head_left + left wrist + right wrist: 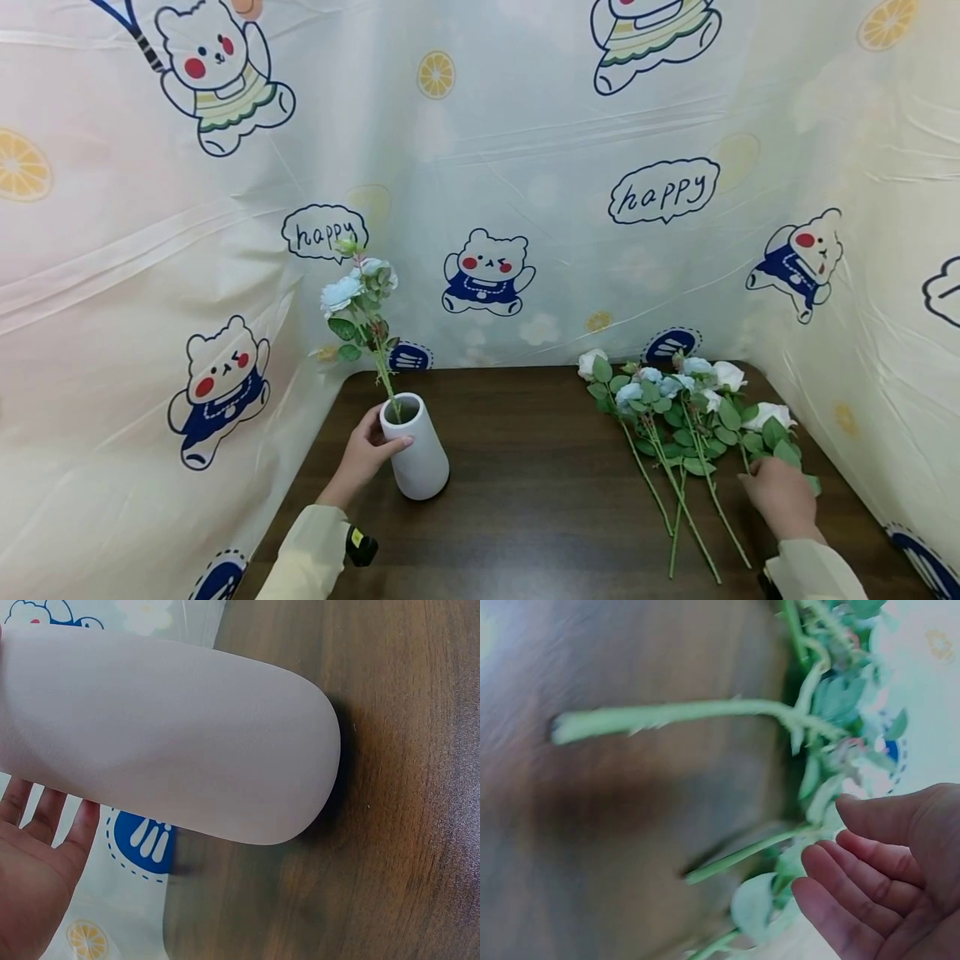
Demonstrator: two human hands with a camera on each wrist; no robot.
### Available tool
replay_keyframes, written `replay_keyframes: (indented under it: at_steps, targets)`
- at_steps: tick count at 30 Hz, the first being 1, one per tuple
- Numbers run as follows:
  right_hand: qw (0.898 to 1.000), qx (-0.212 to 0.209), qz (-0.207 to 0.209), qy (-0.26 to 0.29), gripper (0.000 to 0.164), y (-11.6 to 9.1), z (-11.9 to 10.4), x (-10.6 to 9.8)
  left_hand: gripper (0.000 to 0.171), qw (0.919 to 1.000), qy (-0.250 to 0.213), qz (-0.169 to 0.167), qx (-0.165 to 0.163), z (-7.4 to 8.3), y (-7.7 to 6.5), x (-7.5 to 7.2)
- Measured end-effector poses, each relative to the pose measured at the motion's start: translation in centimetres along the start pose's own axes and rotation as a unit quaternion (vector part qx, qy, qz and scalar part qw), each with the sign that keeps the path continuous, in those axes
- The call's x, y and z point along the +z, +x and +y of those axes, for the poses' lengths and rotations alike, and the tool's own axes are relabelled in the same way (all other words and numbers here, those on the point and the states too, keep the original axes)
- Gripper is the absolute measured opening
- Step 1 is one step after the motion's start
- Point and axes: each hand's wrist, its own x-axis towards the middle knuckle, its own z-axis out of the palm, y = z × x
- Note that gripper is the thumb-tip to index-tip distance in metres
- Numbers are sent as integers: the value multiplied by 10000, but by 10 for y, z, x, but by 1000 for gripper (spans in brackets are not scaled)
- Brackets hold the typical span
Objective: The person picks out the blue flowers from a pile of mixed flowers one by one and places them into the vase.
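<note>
My left hand (367, 457) grips the white vase (422, 462) near its mouth, thumb over the front rim. In the left wrist view the pale side of the vase (180, 735) fills the middle, with fingers against its edge. A light blue artificial rose spray (342, 293) stands in the vase, leaning left. On the right, my right hand (782, 498) is at the leaves below a white rose (768, 415). In the right wrist view the fingers and thumb are loosely bent and apart, with no stem visible between them, beside a green stem (742, 855).
Several blue and white artificial roses (675, 385) lie on the right of the dark wooden table (517, 500), stems pointing toward the front. A printed curtain (487, 167) hangs behind and along both sides.
</note>
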Motion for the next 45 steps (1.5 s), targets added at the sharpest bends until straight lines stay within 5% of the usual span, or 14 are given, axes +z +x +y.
replay_keyframes:
  at_steps: [8, 13, 30, 37, 45]
  targets:
    - [9985, -161, -474, 212, 29, 0, -23, -3, 71, 10000, 4, -12, 9, 0, 0, -1]
    - [9963, -166, -769, 356, 43, -2, -24, 7, 71, 10000, -3, -2, 11, -1, 0, -1]
    - [9946, 15, -954, 403, 51, -17, -19, 33, 71, 10000, -38, 2, 59, -4, 1, 0]
    - [9943, 88, -1033, 245, 52, -17, -20, 34, 72, 9997, -95, 107, 172, -35, 16, -2]
    - [9948, 195, -990, 140, 48, -20, -23, 35, 71, 9995, -93, 135, 260, -37, 16, -1]
